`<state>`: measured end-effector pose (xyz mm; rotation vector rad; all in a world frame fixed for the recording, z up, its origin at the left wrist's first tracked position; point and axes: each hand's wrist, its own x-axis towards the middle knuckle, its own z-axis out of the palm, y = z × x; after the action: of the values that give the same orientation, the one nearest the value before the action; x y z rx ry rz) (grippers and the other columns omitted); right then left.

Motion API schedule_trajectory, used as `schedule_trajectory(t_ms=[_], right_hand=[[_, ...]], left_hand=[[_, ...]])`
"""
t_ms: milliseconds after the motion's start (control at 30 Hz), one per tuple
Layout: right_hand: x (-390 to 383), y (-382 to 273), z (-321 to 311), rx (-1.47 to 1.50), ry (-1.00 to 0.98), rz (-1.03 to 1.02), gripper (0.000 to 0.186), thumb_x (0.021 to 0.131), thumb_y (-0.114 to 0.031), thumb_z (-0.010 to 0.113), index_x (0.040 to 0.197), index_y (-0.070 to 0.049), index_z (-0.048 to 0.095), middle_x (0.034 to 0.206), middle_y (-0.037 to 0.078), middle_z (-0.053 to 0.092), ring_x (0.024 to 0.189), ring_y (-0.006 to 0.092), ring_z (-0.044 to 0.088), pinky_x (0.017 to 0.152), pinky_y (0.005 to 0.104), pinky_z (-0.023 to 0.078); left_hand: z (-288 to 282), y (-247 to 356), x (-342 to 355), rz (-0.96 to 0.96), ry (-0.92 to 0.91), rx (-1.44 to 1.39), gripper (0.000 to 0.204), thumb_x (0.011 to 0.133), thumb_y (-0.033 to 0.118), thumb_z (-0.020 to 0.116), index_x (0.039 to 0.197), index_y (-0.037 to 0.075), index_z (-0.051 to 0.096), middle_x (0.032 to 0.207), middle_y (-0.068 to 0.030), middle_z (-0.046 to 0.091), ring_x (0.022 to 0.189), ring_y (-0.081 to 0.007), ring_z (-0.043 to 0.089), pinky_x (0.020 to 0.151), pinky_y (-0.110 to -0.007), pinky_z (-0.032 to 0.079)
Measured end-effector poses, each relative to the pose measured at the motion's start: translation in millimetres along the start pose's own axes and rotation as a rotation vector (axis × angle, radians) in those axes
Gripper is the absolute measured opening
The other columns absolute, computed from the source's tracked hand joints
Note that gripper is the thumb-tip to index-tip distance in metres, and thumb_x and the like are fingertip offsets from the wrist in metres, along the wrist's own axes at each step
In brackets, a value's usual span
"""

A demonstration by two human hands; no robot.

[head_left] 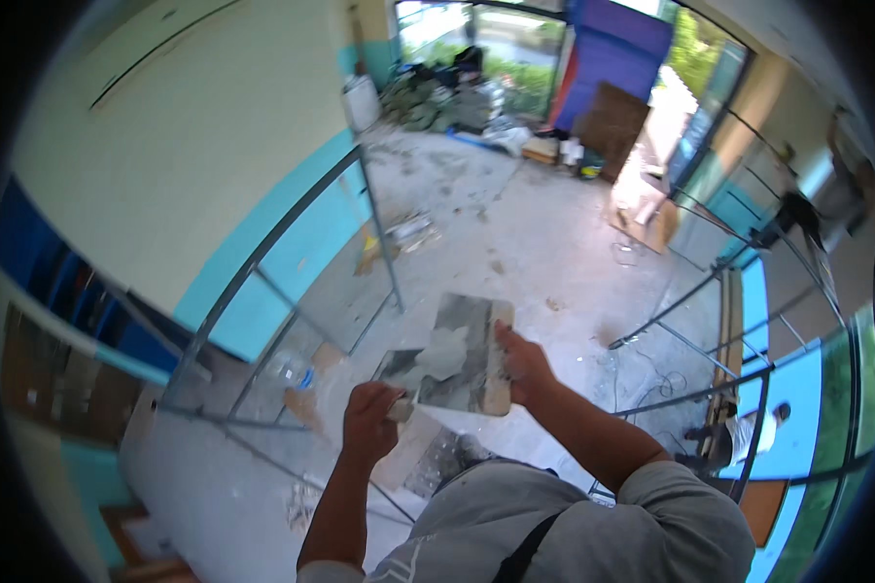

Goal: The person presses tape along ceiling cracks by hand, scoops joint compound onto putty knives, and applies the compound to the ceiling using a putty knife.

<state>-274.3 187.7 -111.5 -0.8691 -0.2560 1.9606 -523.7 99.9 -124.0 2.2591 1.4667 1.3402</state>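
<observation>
My right hand [527, 367] grips the right edge of a flat, rectangular plastering trowel [472, 389], grey with a pale, worn edge strip. A lump of white putty [444, 352] lies on its face. My left hand [371, 418] is closed round the short handle of a wide putty knife [397, 368]. Its dark blade reaches up beside the trowel and seems to touch the putty. Both tools are held in front of my body, high above the floor. The fingers under the trowel are hidden.
Metal scaffold frames stand at left [253, 267] and right [671, 321]. A plastic bottle [292, 371] lies below left. Bags [437, 102] and a brown board [612, 121] are by the far windows. A person [807, 194] is on the right scaffold; another [749, 434] is lower right.
</observation>
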Motion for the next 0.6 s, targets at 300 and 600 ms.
schedule_trajectory(t_ms=[300, 600], right_hand=[[-39.3, -32.3, -24.2, 0.067, -0.042, -0.142, 0.036, 0.096, -0.029, 0.050, 0.119, -0.001, 0.049, 0.106, 0.015, 0.062, 0.092, 0.0283, 0.064, 0.084, 0.0460, 0.052], [-103.6, -64.3, -90.8, -0.006, 0.134, 0.064, 0.043, 0.092, -0.032, 0.059, 0.113, 0.006, 0.057, 0.105, 0.014, 0.064, 0.090, 0.0240, 0.065, 0.077, 0.0404, 0.056]], left_hand=[[19.2, 5.1, 18.1, 0.135, -0.005, 0.040, 0.016, 0.081, 0.006, 0.057, 0.096, 0.004, 0.061, 0.091, -0.0132, 0.060, 0.086, -0.0307, 0.059, 0.077, -0.039, 0.048], [82.6, 48.3, 93.7, -0.402, -0.164, -0.947, 0.029, 0.098, 0.025, 0.043, 0.110, 0.002, 0.055, 0.095, -0.0088, 0.061, 0.086, -0.0198, 0.061, 0.075, -0.034, 0.051]])
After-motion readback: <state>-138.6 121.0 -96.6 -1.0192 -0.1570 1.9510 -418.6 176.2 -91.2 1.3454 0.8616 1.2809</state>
